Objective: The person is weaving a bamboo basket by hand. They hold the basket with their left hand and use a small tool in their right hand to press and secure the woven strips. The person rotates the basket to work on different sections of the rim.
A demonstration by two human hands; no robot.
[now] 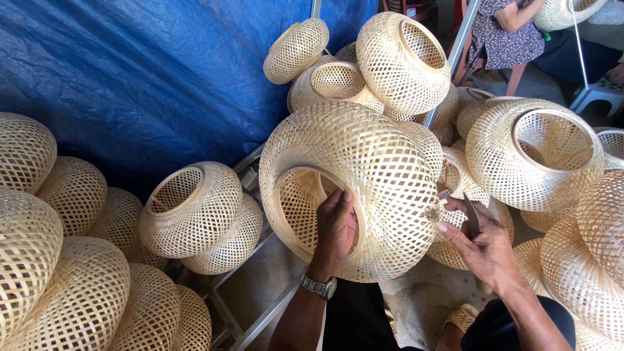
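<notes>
A blue tarp (130, 71) fills the upper left of the frame, and woven bamboo shades (78, 260) lie heaped along the left edge, across the top centre and down the right side. In the upper right corner a seated person (504, 29) holds another one.

At centre sits the largest thing in hand, a round shade (364, 169) of open lattice, its ring mouth turned toward the lower left. It looks light for its bulk and springy rather than rigid: thin strips crossed with gaps between them, so the wall would likely give under a hard squeeze and could snap or fray at loose ends. The stiffest part appears to be the bound rim, and that is the sound place to hold it.

The left hand (335, 227) does just that, fingers hooked into the mouth and curled closed over the rim at lower centre; a watch (320, 286) sits on the wrist.

The right hand (484, 250), at lower right, is closed around a small dark blade (471, 221), thumb and forefinger stretched toward a tuft of stray fibres (432, 211) on the right flank.

A sandal (461, 318) shows at the bottom edge.
</notes>
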